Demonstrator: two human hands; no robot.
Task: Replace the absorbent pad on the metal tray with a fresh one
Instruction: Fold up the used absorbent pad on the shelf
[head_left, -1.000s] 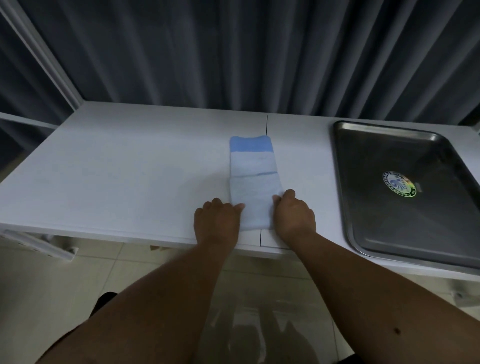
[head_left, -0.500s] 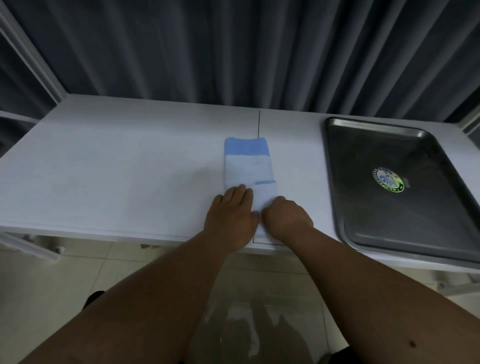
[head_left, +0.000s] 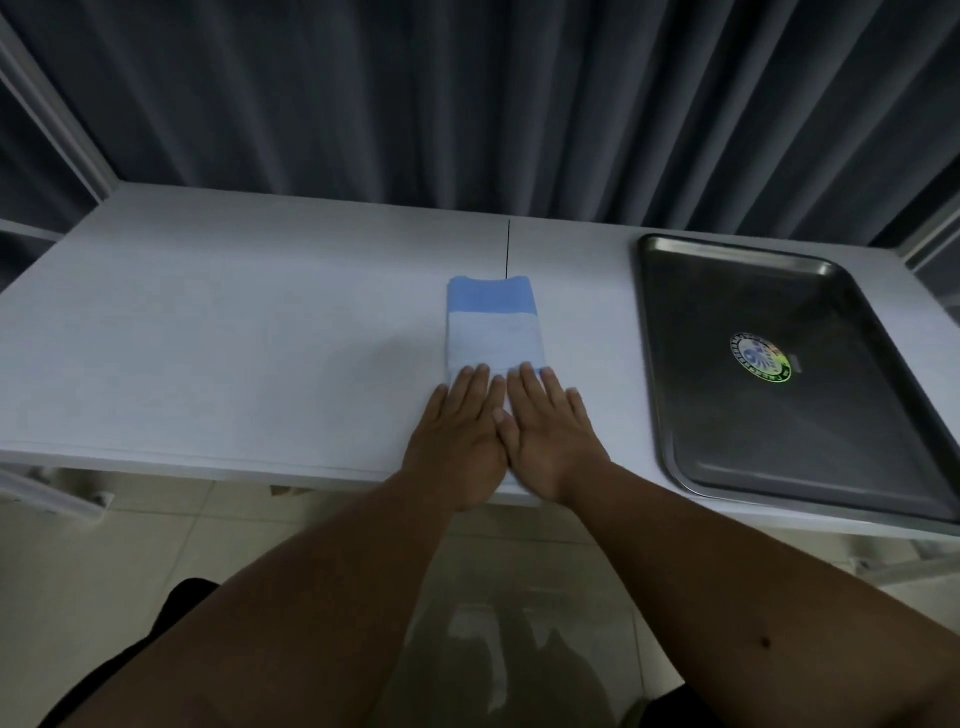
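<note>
A folded absorbent pad (head_left: 492, 330), white with a blue band at its far end, lies on the white table (head_left: 234, 343) near the middle. My left hand (head_left: 460, 431) and my right hand (head_left: 548, 431) lie flat side by side on the pad's near half, fingers straight, pressing it down. The near end of the pad is hidden under my palms. The metal tray (head_left: 675, 415) sits at the right of the table with nothing on it but a round shiny sticker (head_left: 761, 358).
Dark pleated curtains hang behind the table. A thin seam (head_left: 509, 249) splits the tabletop behind the pad. White frame bars stand at the far left and right. Tiled floor shows below the front edge.
My hands gripped the pad's near corners, folded them inward, and now lie flat on top with fingers stretched forward. The pad looks shorter than a second ago.
</note>
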